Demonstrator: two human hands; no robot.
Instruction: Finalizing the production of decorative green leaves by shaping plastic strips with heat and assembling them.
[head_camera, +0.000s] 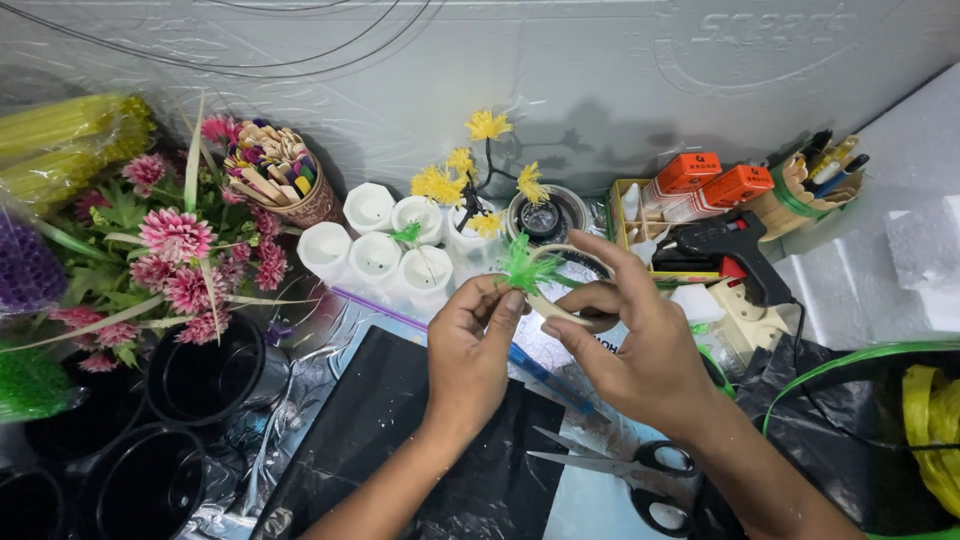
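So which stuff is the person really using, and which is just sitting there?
In use:
left hand pinching the green frilly tuft
right hand holding a roll of tape

Just lying about:
scissors
black glue gun
white cups
pink flowers
black pots
cup of coloured sticks

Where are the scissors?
The scissors lie at the bottom right of the head view, on the table under the right hand, beside the black sheet.
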